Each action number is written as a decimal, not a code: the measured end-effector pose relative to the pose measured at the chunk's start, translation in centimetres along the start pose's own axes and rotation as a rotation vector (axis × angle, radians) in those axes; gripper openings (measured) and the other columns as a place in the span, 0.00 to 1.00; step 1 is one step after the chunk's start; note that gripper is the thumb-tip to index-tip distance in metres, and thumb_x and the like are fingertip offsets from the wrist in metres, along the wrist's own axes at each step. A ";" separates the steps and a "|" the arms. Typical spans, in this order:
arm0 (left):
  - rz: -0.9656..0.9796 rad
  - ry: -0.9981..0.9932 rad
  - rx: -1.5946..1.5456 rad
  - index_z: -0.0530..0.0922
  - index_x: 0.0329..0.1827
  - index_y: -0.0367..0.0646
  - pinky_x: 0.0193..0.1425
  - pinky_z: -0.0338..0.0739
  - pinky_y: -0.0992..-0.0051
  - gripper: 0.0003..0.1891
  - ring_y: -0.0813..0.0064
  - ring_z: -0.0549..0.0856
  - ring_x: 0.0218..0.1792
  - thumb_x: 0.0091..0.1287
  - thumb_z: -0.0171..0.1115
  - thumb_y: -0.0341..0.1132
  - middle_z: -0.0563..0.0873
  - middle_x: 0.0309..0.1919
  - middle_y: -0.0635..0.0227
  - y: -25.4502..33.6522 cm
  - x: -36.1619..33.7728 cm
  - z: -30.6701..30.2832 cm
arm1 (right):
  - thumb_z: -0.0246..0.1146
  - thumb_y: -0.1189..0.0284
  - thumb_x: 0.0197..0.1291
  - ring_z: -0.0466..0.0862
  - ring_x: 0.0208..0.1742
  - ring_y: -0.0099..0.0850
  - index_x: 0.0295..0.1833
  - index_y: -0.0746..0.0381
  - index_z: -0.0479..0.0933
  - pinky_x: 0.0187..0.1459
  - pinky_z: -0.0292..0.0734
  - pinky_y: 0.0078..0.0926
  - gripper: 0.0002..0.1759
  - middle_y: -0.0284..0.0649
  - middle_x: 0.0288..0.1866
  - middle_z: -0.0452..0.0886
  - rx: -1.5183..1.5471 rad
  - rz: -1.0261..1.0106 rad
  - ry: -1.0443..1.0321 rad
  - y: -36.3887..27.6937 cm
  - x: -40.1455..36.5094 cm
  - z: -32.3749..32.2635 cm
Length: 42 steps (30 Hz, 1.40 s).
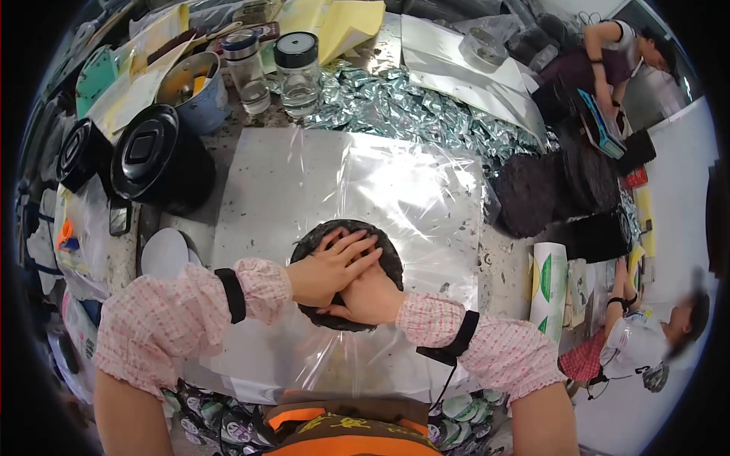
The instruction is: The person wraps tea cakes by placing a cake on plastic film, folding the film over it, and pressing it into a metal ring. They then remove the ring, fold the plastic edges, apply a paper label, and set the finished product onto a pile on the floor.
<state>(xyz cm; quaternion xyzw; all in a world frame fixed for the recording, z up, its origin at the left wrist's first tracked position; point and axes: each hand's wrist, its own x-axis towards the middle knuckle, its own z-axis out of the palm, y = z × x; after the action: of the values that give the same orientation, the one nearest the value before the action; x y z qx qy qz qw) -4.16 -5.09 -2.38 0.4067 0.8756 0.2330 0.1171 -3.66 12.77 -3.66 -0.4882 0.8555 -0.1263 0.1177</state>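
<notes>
A round, blackish, rough-textured disc point(391, 264) is set on a pale rectangular board point(266, 178) spread w/ clear, shiny plastic film point(353, 361), centre-front. L hand point(323, 275) is laid across R hand point(374, 295), fingers straight & slightly apart, nothing gripped. R hand is placed palm-down on the disc, thumb out, fingers partly hidden. Silvery-green foil packets point(388, 99) are heaped behind; a big black lidded canister point(163, 159) is seen L of the board.

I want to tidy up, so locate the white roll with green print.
Head view: the roll is on the person's left, just past the pink-patterned left sleeve, beyond the clear plastic sheet's edge.
</notes>
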 end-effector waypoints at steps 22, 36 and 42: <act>-0.673 1.016 -0.407 0.81 0.41 0.40 0.61 0.71 0.65 0.07 0.60 0.79 0.52 0.62 0.67 0.23 0.80 0.47 0.60 -3.1 -15.7 -4.0 | 0.65 0.35 0.54 0.47 0.84 0.57 0.80 0.66 0.56 0.77 0.43 0.68 0.60 0.62 0.82 0.49 -0.117 0.097 0.124 -1.3 0.3 0.4; -0.468 0.640 -0.130 0.81 0.49 0.40 0.71 0.69 0.55 0.17 0.50 0.85 0.49 0.63 0.71 0.41 0.86 0.47 0.59 5.7 -4.3 3.9 | 0.68 0.70 0.60 0.74 0.65 0.52 0.63 0.66 0.76 0.65 0.69 0.50 0.26 0.55 0.61 0.76 0.097 0.725 0.988 -0.6 -11.2 -4.2; -0.482 0.740 0.010 0.82 0.45 0.43 0.60 0.71 0.60 0.10 0.56 0.82 0.49 0.60 0.68 0.29 0.85 0.42 0.61 6.3 -2.7 3.7 | 0.71 0.67 0.63 0.79 0.40 0.32 0.65 0.67 0.75 0.47 0.77 0.32 0.27 0.39 0.40 0.81 1.206 0.819 0.342 -1.0 -16.9 -10.0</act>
<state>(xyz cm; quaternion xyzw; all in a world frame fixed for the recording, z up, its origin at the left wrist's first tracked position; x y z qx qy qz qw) 3.15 -2.51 -2.34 0.0808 0.9296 0.3245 -0.1551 2.31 27.94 7.41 0.0449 0.7575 -0.5936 0.2680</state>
